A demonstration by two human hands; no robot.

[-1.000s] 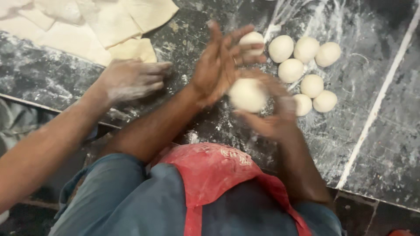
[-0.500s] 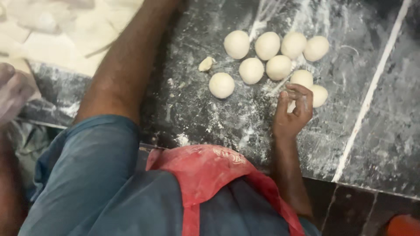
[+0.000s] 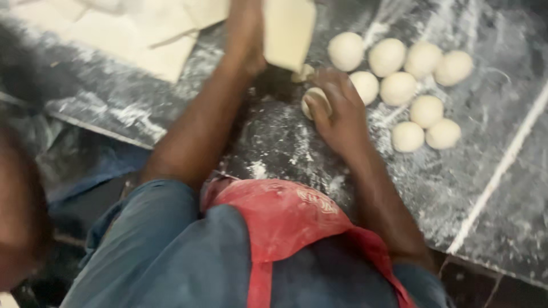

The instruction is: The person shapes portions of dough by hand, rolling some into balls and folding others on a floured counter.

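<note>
Head view: right hand grasps 1 dough ball beside 8 others; left hand lifts 1 dough sheet

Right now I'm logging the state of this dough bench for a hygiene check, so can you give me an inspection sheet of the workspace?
Surface: dark stone counter, dusted with flour, a pale seam line across it.
Job's things: flat dough sheet lifted off the counter; dough ball under a hand; eight more dough balls clustered at the right.
Clutter: stacked dough sheets at the upper left; small dough scrap.
Grippers: left hand grips the flat dough sheet, blurred; right hand presses on the dough ball.
Cables: nothing seen.
Surroundings: red apron over blue shirt; a blurred dark shape at the left edge.
</note>
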